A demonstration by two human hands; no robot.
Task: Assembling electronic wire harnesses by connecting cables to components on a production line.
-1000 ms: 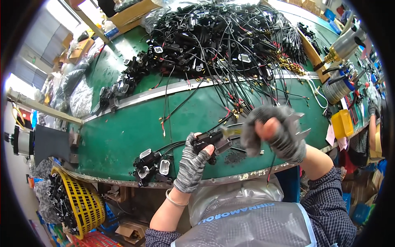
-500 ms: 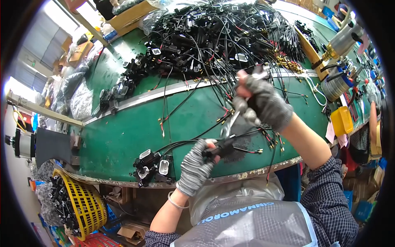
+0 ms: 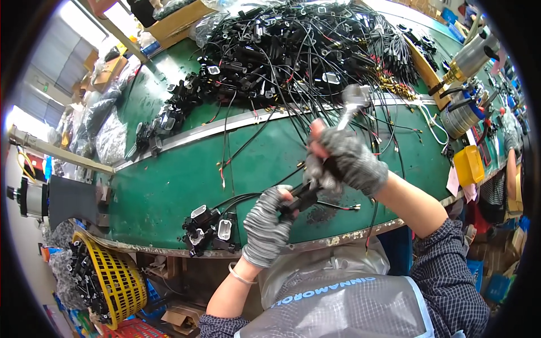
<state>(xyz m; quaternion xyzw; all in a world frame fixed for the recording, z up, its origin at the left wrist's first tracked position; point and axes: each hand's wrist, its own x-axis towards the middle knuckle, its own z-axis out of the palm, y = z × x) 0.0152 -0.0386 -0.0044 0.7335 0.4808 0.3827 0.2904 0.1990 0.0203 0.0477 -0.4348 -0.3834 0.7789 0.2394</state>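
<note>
My left hand point(image 3: 267, 222), in a grey knit glove, is shut on a small black connector point(image 3: 301, 198) with thin black wires trailing from it, held just above the green table point(image 3: 169, 180). My right hand point(image 3: 349, 160), also gloved, is directly above and touching the connector. It grips a silver metal tool point(image 3: 352, 98) whose blurred head points up and away. A small cluster of black and white connectors point(image 3: 205, 228) lies left of my left hand at the table's near edge.
A big tangle of black wired connectors point(image 3: 293, 50) covers the far half of the table. A yellow basket point(image 3: 115, 281) of black parts sits low left. A yellow bin point(image 3: 469, 166) and metal cylinders point(image 3: 470, 56) stand right. Another person's arm point(image 3: 510, 169) is at the right rim.
My right hand rose from beside the connector with the tool, then came back down onto the connector. My left hand kept its hold almost in place.
</note>
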